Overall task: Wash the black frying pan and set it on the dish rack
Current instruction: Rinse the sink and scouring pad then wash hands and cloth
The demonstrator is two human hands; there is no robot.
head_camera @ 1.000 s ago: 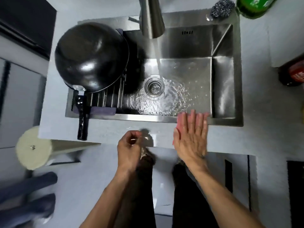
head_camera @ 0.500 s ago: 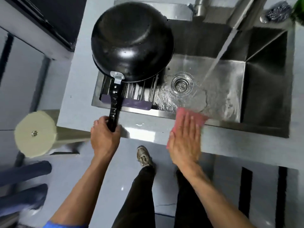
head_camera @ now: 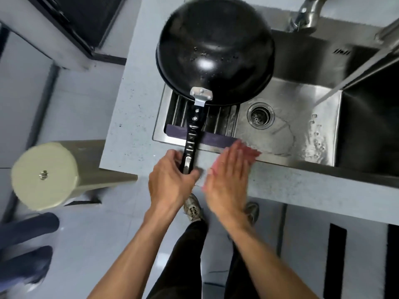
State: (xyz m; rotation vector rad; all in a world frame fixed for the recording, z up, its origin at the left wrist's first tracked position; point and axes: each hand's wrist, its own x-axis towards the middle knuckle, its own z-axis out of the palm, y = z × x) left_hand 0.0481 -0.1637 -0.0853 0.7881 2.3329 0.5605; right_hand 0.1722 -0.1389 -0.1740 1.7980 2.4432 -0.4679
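The black frying pan (head_camera: pixel 216 50) lies upside down on the dish rack (head_camera: pixel 218 123), which spans the left part of the steel sink (head_camera: pixel 323 130). Its long black handle (head_camera: pixel 192 134) points toward me over the sink's front rim. My left hand (head_camera: pixel 170 182) is closed around the end of that handle. My right hand (head_camera: pixel 228 178) lies flat, fingers straight, on a pink cloth (head_camera: pixel 253 151) at the sink's front rim, just right of the handle.
Water runs in a slanted stream (head_camera: pixel 356 72) from the faucet (head_camera: pixel 306 16) into the basin near the drain (head_camera: pixel 260 115). The grey counter (head_camera: pixel 129 100) borders the sink. A cream cylinder (head_camera: pixel 43 175) juts out at the lower left.
My left hand went from empty at the counter edge to gripping the pan handle. My right hand slid the pink cloth leftward along the sink's front rim. The view shifted left.
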